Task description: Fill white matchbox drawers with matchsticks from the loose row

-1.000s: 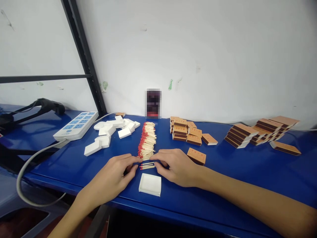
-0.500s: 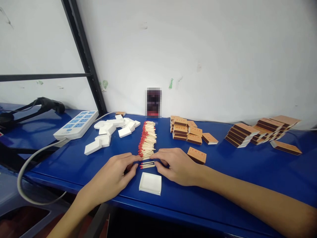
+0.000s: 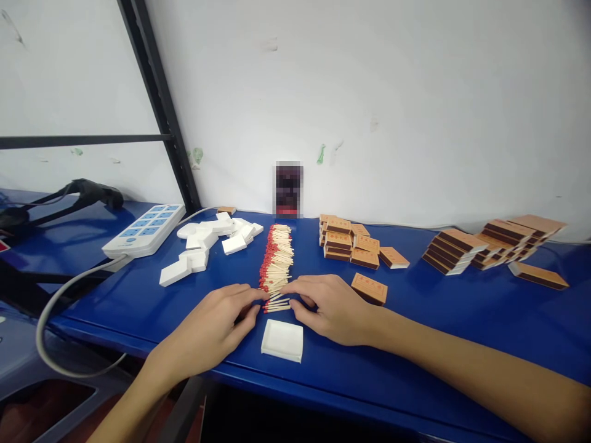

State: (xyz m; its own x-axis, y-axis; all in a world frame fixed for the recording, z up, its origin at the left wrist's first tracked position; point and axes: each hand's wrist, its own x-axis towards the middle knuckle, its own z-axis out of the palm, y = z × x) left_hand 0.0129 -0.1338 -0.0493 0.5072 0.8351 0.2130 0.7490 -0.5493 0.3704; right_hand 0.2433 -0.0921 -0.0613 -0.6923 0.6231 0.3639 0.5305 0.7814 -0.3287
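Note:
A long row of red-tipped matches (image 3: 277,258) lies on the blue table (image 3: 438,320). My left hand (image 3: 217,326) and my right hand (image 3: 330,307) rest on the table at the near end of the row, fingertips pinching a small bunch of matches (image 3: 276,303) from both sides. An open white matchbox tray (image 3: 282,339) sits just in front of the bunch, between my wrists. A single orange matchbox sleeve (image 3: 368,288) lies right beside my right hand.
Several white trays (image 3: 207,243) are heaped at the back left next to a white power strip (image 3: 144,231) with its grey cable. Orange matchboxes (image 3: 346,241) are stacked behind, and more stacks (image 3: 489,243) lie at the right. A black frame post (image 3: 161,111) rises at the left.
The hands stay at the near end of the match row; the small bunch has been drawn closer together between the fingertips. The view shifted slightly.

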